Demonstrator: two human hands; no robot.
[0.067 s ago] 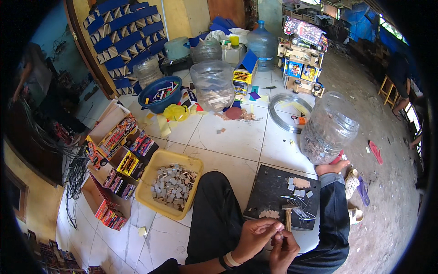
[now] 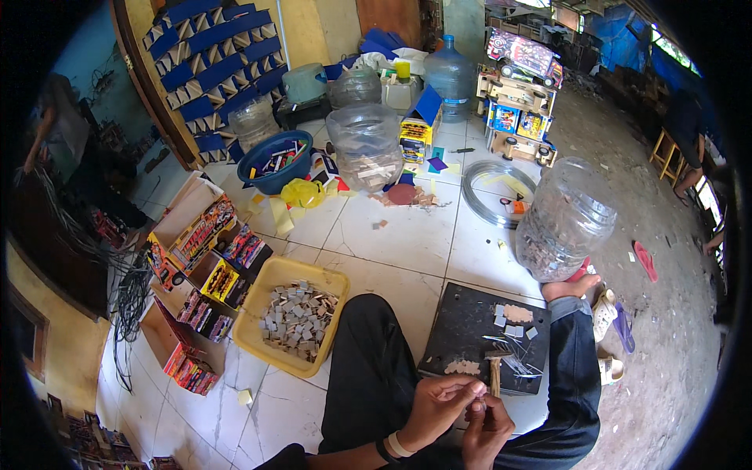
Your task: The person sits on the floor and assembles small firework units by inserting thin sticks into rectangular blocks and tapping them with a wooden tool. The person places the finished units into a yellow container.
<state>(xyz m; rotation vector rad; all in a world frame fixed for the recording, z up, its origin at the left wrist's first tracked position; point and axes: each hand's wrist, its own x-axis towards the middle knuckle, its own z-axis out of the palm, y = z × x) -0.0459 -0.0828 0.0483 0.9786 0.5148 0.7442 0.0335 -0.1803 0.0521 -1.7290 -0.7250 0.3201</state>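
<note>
My left hand [image 2: 441,403] and my right hand [image 2: 487,432] meet at the fingertips in front of my lap, both pinched together. Whatever lies between the fingers is too small and covered to name. Just beyond them a hammer [image 2: 495,377] with a wooden handle rests on a black board [image 2: 450,325]. Beside its head lies a loose bunch of thin metal nails or wires [image 2: 515,363]. The board also bears several small grey squares [image 2: 500,320] and two patches of small tan pieces [image 2: 517,313], the other patch [image 2: 462,367] being nearer to my hands.
Left of my knee stands a yellow tray [image 2: 243,333] of small square pieces, beside colourful toy trucks [image 2: 196,243]. Clear plastic jars [image 2: 568,211], a wire coil [image 2: 468,192] and a blue basin [image 2: 274,182] are farther off. A person [image 2: 66,141] is at the far left.
</note>
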